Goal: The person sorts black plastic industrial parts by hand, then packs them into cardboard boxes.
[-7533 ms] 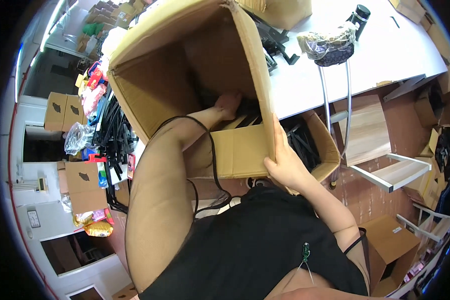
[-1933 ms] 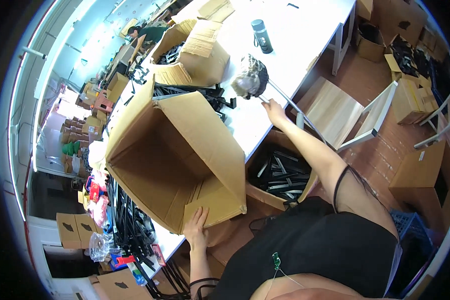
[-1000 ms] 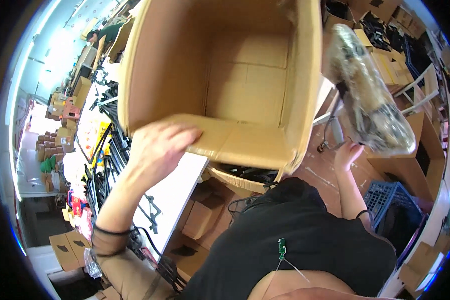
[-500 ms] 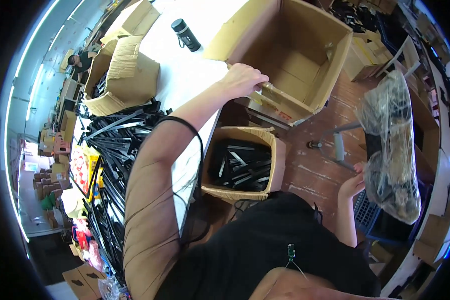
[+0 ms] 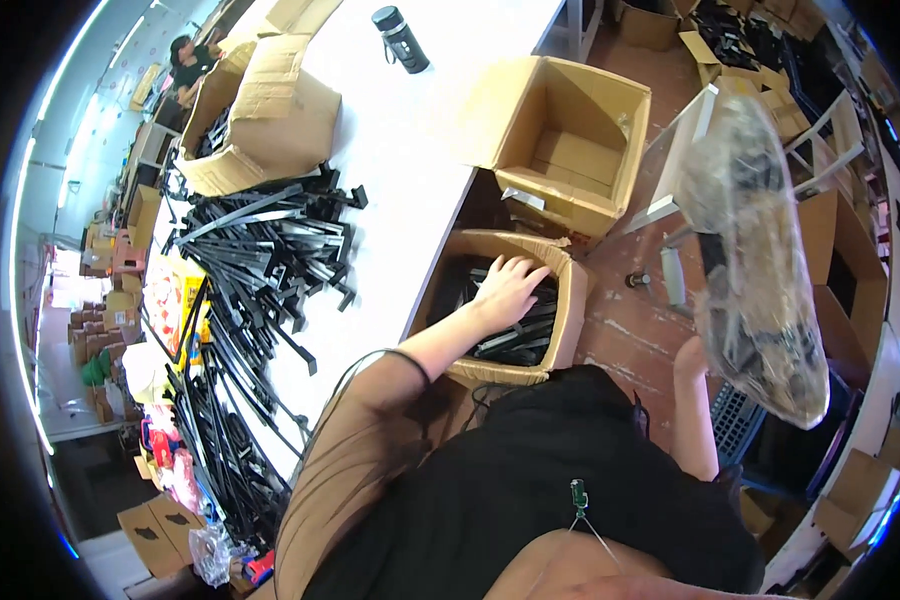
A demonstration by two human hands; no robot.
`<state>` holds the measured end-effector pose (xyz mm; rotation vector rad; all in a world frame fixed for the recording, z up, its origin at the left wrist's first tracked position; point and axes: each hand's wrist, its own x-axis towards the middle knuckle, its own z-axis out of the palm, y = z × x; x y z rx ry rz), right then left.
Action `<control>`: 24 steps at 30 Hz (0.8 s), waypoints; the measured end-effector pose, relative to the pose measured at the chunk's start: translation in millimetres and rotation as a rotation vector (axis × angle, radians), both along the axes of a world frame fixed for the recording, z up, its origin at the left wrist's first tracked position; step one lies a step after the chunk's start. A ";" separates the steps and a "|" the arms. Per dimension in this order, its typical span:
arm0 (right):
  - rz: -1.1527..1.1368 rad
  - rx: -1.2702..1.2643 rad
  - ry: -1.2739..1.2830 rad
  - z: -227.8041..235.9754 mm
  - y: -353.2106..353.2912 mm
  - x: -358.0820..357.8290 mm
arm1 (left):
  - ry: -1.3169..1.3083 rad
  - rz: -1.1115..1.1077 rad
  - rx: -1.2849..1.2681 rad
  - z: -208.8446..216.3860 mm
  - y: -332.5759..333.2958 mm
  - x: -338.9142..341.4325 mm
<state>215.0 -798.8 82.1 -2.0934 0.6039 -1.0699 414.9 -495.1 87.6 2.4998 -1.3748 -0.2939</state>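
Observation:
My left hand [image 5: 513, 294] is over an open cardboard box [image 5: 568, 320] beside the table, its fingers apart above the black strips [image 5: 510, 345] inside. Nothing shows in its grasp. My right hand [image 5: 690, 358] is at the edge of a plastic-wrapped chair [image 5: 760, 270]. The chair hides its fingers, so I cannot see whether it grips. Beyond my left hand, a larger cardboard box [image 5: 635, 150] with raised flaps shows its bare bottom.
A white table [image 5: 390, 170] on the left carries a heap of black strips [image 5: 260, 250], a cardboard box [image 5: 290, 120] and a dark bottle [image 5: 402, 40]. A blue crate [image 5: 735, 425] stands below the chair. Someone else [image 5: 192, 65] is at the far left.
My left hand has let go of the large box's edge and moved down over the box of strips. The large box now sits farther off, and the wrapped chair has shifted left.

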 end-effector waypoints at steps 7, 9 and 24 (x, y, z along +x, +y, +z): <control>0.604 -0.128 0.071 6.3 42.3 105.5 | 0.177 0.485 -0.041 -5.7 139.2 -85.4; 0.755 -0.242 0.196 22.0 56.5 121.3 | 0.215 0.625 -0.018 -17.7 170.2 -120.6; 0.978 0.071 0.508 110.0 155.6 242.2 | 0.283 1.082 -0.272 -49.2 170.4 -227.0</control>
